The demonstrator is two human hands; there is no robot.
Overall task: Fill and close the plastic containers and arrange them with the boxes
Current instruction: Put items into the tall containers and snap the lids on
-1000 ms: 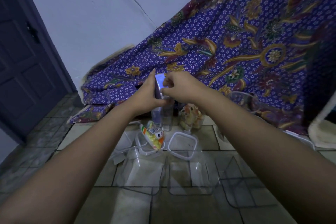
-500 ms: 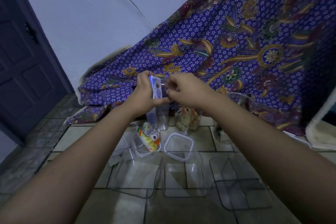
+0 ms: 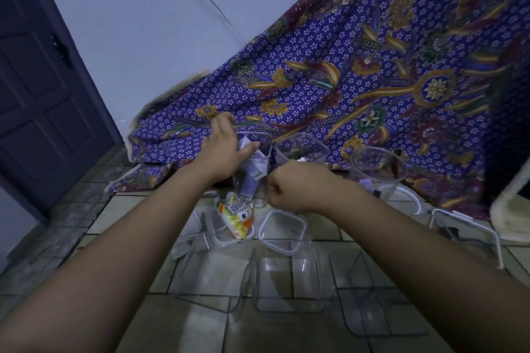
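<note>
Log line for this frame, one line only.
left hand touching white paper packets inside tall clear plastic container | right hand fisted beside it | container unlidded

Dim, cool bluish light throughout; shadows are weak and diffuse. Wide-angle bending is strong at the edges: the door (image 3: 43, 94) leans, the forearms (image 3: 114, 266) swell toward the bottom corners. Pale sheen on the floor tiles (image 3: 200, 321). The clear containers (image 3: 289, 281) read low-contrast, outlines hard to trace. Fine detail is soft.

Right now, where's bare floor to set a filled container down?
Bare tiles left, between the door and the empty clear boxes; also the near strip in front of those boxes. Crowded: lids and snack packet by the tall container.
</note>
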